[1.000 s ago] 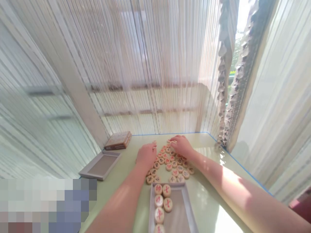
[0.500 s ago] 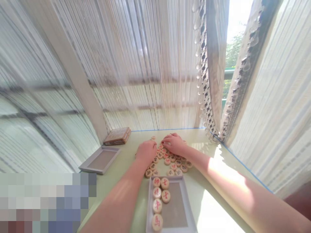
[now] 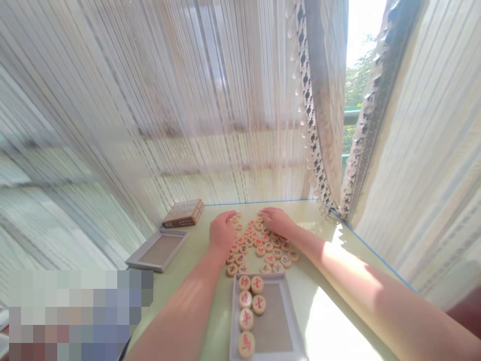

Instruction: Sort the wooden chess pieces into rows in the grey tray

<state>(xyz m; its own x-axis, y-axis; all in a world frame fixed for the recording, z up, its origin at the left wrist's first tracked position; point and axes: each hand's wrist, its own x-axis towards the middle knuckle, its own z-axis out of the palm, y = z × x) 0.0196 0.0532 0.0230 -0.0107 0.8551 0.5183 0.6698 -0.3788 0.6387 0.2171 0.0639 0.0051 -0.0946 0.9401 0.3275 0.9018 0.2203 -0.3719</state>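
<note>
Several round wooden chess discs (image 3: 263, 246) with red or black characters lie in a heap on the pale green table (image 3: 319, 311). My left hand (image 3: 221, 233) rests on the heap's left edge, fingers curled down over the discs. My right hand (image 3: 276, 221) lies on the far right of the heap, fingers bent, touching discs at the back. What either hand holds is hidden under the fingers. A grey tray (image 3: 280, 326) close to me holds several red-marked discs (image 3: 248, 311) in two short columns.
A second grey tray (image 3: 158, 249) sits empty at the left. Behind it lies a brown wooden box (image 3: 183, 213). Striped sheer curtains (image 3: 188, 125) enclose the table at the back and both sides; blue tape lines its edges. A blurred patch covers the lower left.
Both hands have slid a little farther back over the heap; the left hand's fingers now reach the far discs. The camera has tilted slightly, showing more of the near tray.
</note>
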